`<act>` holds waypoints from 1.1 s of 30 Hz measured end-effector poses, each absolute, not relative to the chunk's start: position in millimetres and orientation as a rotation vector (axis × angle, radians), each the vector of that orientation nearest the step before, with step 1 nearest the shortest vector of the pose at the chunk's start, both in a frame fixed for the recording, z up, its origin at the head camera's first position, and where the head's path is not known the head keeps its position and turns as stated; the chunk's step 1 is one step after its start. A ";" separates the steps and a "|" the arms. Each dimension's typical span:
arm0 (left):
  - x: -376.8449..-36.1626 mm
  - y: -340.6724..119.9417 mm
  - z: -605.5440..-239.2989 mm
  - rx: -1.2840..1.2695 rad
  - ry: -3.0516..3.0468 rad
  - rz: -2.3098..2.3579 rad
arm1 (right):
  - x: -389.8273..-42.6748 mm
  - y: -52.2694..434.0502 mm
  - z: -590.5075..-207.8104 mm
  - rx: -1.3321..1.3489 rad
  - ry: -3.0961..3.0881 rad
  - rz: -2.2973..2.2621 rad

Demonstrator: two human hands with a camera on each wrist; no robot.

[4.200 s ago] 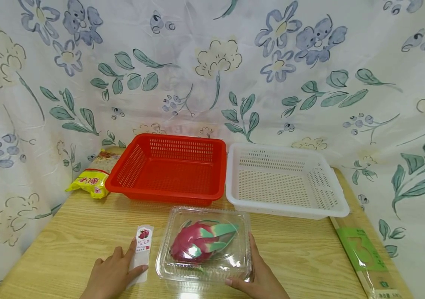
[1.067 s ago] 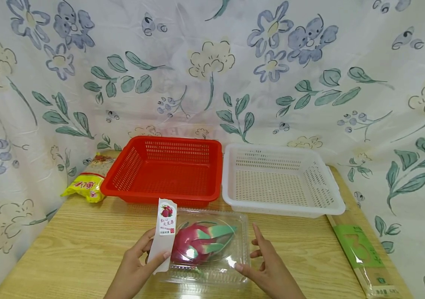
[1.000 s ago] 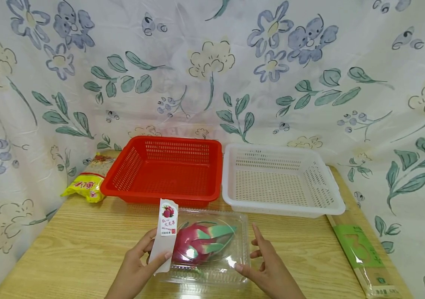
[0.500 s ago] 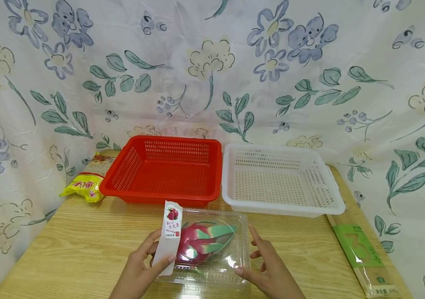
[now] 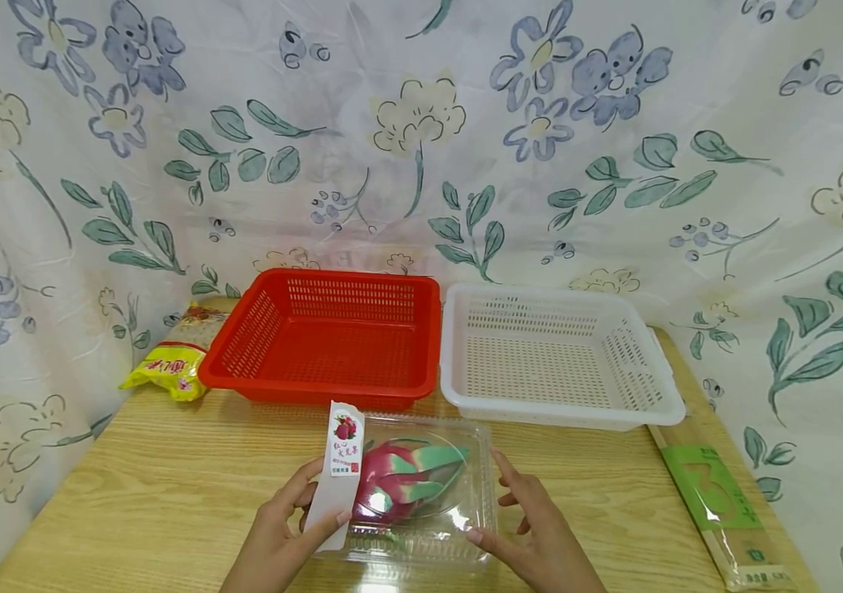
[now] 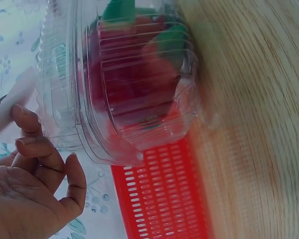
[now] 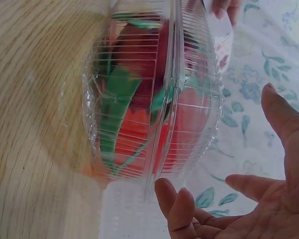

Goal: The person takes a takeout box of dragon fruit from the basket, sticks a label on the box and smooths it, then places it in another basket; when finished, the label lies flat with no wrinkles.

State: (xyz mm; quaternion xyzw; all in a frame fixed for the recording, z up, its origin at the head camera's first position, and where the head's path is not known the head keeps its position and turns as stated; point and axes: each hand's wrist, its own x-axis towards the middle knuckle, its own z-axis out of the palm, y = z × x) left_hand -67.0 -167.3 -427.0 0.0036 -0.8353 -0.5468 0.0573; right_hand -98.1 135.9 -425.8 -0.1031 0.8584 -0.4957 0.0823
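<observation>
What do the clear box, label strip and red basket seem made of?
Clear box: glossy plastic, judging by see-through ribbed walls and highlights. Label strip: probably matte paper, thin with uneven top edge. Red basket: likely moulded plastic, semi-gloss, with regular slots.

Wht cloth (image 5: 392, 222) w/ blue-grn floral print hangs behind & both sides. Lt wood-grain tbl (image 5: 162, 486), bright glare (image 5: 379, 576) on top.

Magenta and green blazing on the dragon fruit (image 5: 395, 484), crimson print on the white label strip (image 5: 336, 498), then red basket (image 5: 318, 389), white basket (image 5: 562, 414), yellow-and-red bag (image 5: 175, 361), green-banded packet (image 5: 718, 498), tan woodgrain worktop (image 5: 147, 469), and blue-and-green florals over the white curtain (image 5: 362, 58)!
</observation>
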 end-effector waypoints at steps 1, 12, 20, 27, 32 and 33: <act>-67.1 -167.1 -426.6 0.010 -2.534 -1.664 | -97.8 135.5 -425.3 -0.300 2.570 -1.489; -64.3 -163.8 -423.2 -0.102 -2.480 -1.652 | -93.6 132.0 -421.1 -0.215 2.593 -1.493; -61.1 -158.8 -421.1 -0.042 -2.519 -1.606 | -92.4 130.5 -422.9 -0.291 2.604 -1.538; -60.4 -156.1 -420.6 -0.148 -2.466 -1.570 | -91.7 129.2 -422.4 -0.321 2.625 -1.536; -59.9 -155.3 -419.8 -0.191 -2.429 -1.592 | -92.1 127.3 -419.9 -0.281 2.603 -1.525; -59.9 -155.2 -419.4 -0.195 -2.423 -1.600 | -92.0 127.3 -419.7 -0.289 2.604 -1.523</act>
